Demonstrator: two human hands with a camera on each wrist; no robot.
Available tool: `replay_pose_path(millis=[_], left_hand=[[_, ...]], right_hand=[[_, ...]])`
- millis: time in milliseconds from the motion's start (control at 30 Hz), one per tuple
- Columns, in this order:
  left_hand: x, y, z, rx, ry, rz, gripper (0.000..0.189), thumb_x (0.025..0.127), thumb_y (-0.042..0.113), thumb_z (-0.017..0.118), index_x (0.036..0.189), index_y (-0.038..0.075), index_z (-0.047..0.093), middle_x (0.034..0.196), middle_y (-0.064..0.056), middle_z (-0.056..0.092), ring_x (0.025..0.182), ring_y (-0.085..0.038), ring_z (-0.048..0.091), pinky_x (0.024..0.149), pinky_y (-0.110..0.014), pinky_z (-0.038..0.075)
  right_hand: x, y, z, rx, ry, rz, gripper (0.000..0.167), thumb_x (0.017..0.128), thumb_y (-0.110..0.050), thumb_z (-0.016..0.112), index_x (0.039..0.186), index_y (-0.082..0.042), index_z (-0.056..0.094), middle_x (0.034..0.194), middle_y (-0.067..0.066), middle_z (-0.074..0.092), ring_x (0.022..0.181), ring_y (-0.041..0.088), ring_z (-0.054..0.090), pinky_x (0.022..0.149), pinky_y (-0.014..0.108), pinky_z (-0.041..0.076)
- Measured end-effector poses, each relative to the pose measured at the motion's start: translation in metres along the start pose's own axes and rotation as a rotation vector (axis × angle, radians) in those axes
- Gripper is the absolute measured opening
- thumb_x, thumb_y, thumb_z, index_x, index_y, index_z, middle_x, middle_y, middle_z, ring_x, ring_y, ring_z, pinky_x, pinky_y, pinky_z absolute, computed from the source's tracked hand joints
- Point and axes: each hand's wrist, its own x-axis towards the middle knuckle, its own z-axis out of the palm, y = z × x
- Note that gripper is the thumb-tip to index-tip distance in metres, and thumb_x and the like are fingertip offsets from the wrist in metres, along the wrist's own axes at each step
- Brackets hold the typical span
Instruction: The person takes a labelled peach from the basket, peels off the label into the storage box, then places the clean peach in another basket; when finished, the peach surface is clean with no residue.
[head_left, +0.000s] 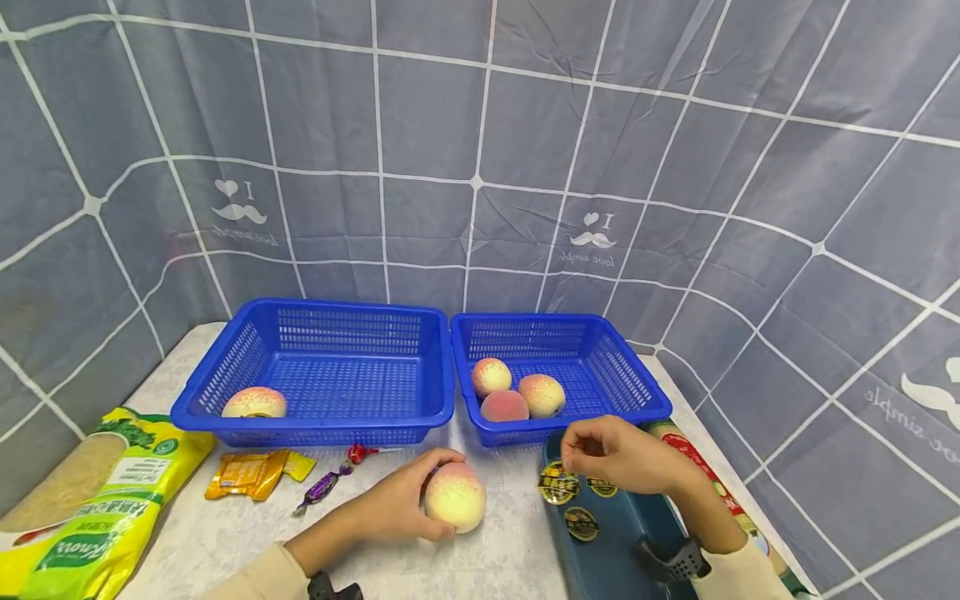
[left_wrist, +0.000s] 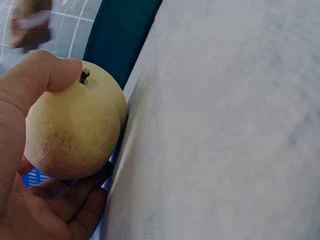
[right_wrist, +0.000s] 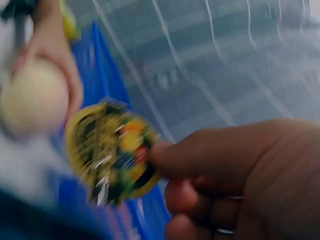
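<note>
My left hand (head_left: 401, 504) grips a pale yellow peach (head_left: 456, 497) with a pink blush, thumb on one side and fingers on the other. In the left wrist view the thumb lies beside the stem of the peach (left_wrist: 75, 125). Between thumb and forefinger my right hand (head_left: 618, 454) pinches a round gold-and-black sticker (right_wrist: 112, 152) by its edge, with fruit printed on it. It hangs over a dark teal tray (head_left: 622, 550), where more round stickers (head_left: 581, 523) lie. The right wrist view is blurred.
Behind stand two blue baskets: the left basket (head_left: 337, 429) has one peach (head_left: 255, 402), the right basket (head_left: 645, 408) three peaches (head_left: 542, 395). A yellow Knorr bag (head_left: 112, 500), an orange packet (head_left: 247, 475) and wrapped candy (head_left: 322, 487) lie left. A red-and-green package (head_left: 690, 450) is beside the tray.
</note>
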Motion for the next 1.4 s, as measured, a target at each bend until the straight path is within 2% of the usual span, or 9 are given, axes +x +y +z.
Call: replay_pose_path(millis=[133, 233, 367, 500, 600, 800, 1033, 1300, 1400], left_hand=[[0.000, -0.001, 0.000, -0.014, -0.013, -0.025, 0.084, 0.075, 0.028, 0.090, 0.143, 0.008, 0.046, 0.132, -0.002, 0.056, 0.119, -0.021, 0.057, 0.093, -0.035, 0.051], [-0.001, -0.003, -0.001, -0.019, -0.014, -0.037, 0.084, 0.076, 0.029, 0.090, 0.144, 0.008, 0.045, 0.131, -0.003, 0.056, 0.117, -0.023, 0.058, 0.090, -0.034, 0.053], [0.000, -0.004, -0.002, -0.033, -0.019, -0.038, 0.084, 0.077, 0.029, 0.089, 0.145, 0.007, 0.044, 0.132, -0.005, 0.055, 0.116, -0.025, 0.059, 0.088, -0.033, 0.053], [0.001, -0.006, -0.002, -0.049, -0.020, -0.030, 0.084, 0.078, 0.028, 0.089, 0.145, 0.005, 0.043, 0.132, -0.006, 0.055, 0.116, -0.025, 0.059, 0.088, -0.032, 0.054], [0.001, -0.007, -0.001, -0.050, -0.019, -0.027, 0.084, 0.078, 0.028, 0.089, 0.144, 0.005, 0.044, 0.131, -0.006, 0.056, 0.114, -0.024, 0.059, 0.088, -0.032, 0.054], [0.000, -0.008, 0.000, -0.049, -0.013, -0.034, 0.084, 0.077, 0.029, 0.089, 0.144, 0.006, 0.044, 0.130, -0.006, 0.056, 0.114, -0.024, 0.060, 0.088, -0.033, 0.054], [0.000, -0.007, -0.001, -0.048, -0.017, -0.040, 0.084, 0.078, 0.030, 0.089, 0.145, 0.007, 0.043, 0.131, -0.006, 0.056, 0.114, -0.025, 0.060, 0.087, -0.032, 0.054], [0.000, -0.007, -0.002, -0.035, -0.015, -0.038, 0.084, 0.078, 0.030, 0.089, 0.145, 0.007, 0.044, 0.130, -0.005, 0.056, 0.114, -0.024, 0.060, 0.088, -0.032, 0.054], [0.001, -0.007, -0.001, -0.029, -0.017, -0.034, 0.084, 0.078, 0.031, 0.089, 0.145, 0.007, 0.044, 0.130, -0.005, 0.057, 0.114, -0.023, 0.060, 0.087, -0.032, 0.054]], right_hand=[[-0.038, 0.034, -0.007, -0.062, 0.006, 0.099, 0.014, 0.097, 0.000, 0.062, 0.087, -0.008, 0.066, 0.078, -0.002, 0.063, 0.064, 0.002, 0.049, 0.053, 0.021, 0.044], [-0.053, 0.050, -0.002, -0.131, -0.003, 0.179, 0.015, 0.092, 0.003, 0.065, 0.083, -0.009, 0.065, 0.074, -0.007, 0.060, 0.062, 0.001, 0.048, 0.052, 0.020, 0.042], [-0.057, 0.060, 0.012, -0.366, 0.024, 0.239, 0.020, 0.086, -0.001, 0.073, 0.077, -0.014, 0.062, 0.067, -0.015, 0.051, 0.059, -0.001, 0.044, 0.051, 0.021, 0.039], [-0.053, 0.067, 0.026, -0.623, 0.114, 0.298, 0.025, 0.077, -0.004, 0.077, 0.070, -0.020, 0.060, 0.065, -0.016, 0.048, 0.056, 0.001, 0.043, 0.049, 0.025, 0.040], [-0.050, 0.071, 0.034, -0.730, 0.189, 0.352, 0.029, 0.073, -0.003, 0.075, 0.064, -0.023, 0.056, 0.061, -0.015, 0.045, 0.052, 0.004, 0.041, 0.045, 0.026, 0.037], [-0.042, 0.072, 0.040, -0.775, 0.279, 0.412, 0.038, 0.068, 0.004, 0.071, 0.052, -0.021, 0.046, 0.050, -0.014, 0.033, 0.045, 0.006, 0.032, 0.041, 0.025, 0.026], [-0.041, 0.073, 0.046, -0.739, 0.284, 0.533, 0.039, 0.074, 0.004, 0.072, 0.052, -0.017, 0.047, 0.048, -0.010, 0.038, 0.044, 0.009, 0.038, 0.040, 0.027, 0.032], [-0.036, 0.074, 0.045, -0.802, 0.296, 0.558, 0.043, 0.070, -0.002, 0.083, 0.051, -0.017, 0.047, 0.051, -0.007, 0.041, 0.047, 0.013, 0.042, 0.041, 0.031, 0.037], [-0.038, 0.068, 0.035, -0.738, 0.279, 0.463, 0.036, 0.074, -0.010, 0.086, 0.059, -0.019, 0.054, 0.056, -0.011, 0.046, 0.052, 0.009, 0.044, 0.044, 0.030, 0.038]])
